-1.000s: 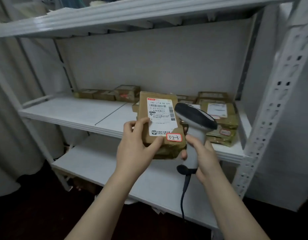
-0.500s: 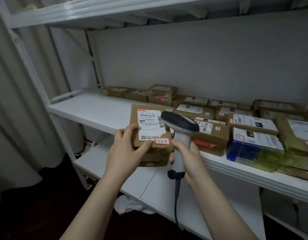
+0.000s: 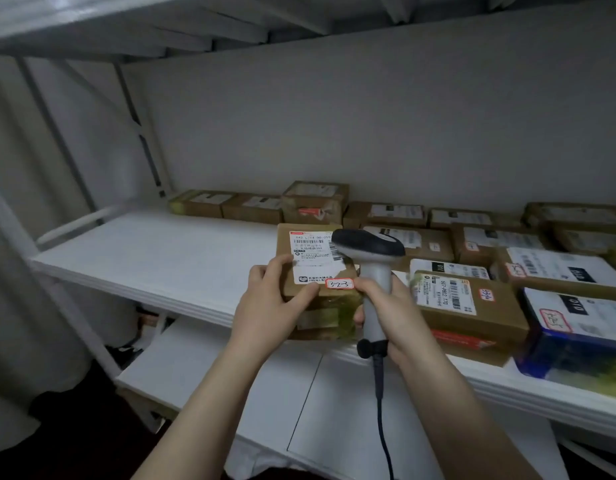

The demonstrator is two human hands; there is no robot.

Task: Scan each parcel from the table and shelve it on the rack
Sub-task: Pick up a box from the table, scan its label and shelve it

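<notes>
Left hand (image 3: 265, 303) clasps a brown parcel (image 3: 310, 268) at its near left corner, thumb pressed on the front face just beside the white label (image 3: 311, 258), fingers hidden behind. Right hand (image 3: 393, 313) is wrapped tight around the handle of a scanner (image 3: 368, 258), whose head sits over the label's right edge; its cable hangs below the fist. A small red-bordered sticker (image 3: 339, 283) lies between the two thumbs. The parcel is held upright in the air, in front of the shelf (image 3: 154, 258) edge, with bare shelf to the left of the grip and rows of shelved boxes (image 3: 469, 299) to its right and behind.

Judged by the one-handed hold, the parcel is probably light. Its cardboard looks stiff, with flat faces that should pinch well; the glossy tape around the lower part may be slippery. The corner grip leaves the barcode clear. For shelving, a hold across the two side edges would probably steady it better.
</notes>
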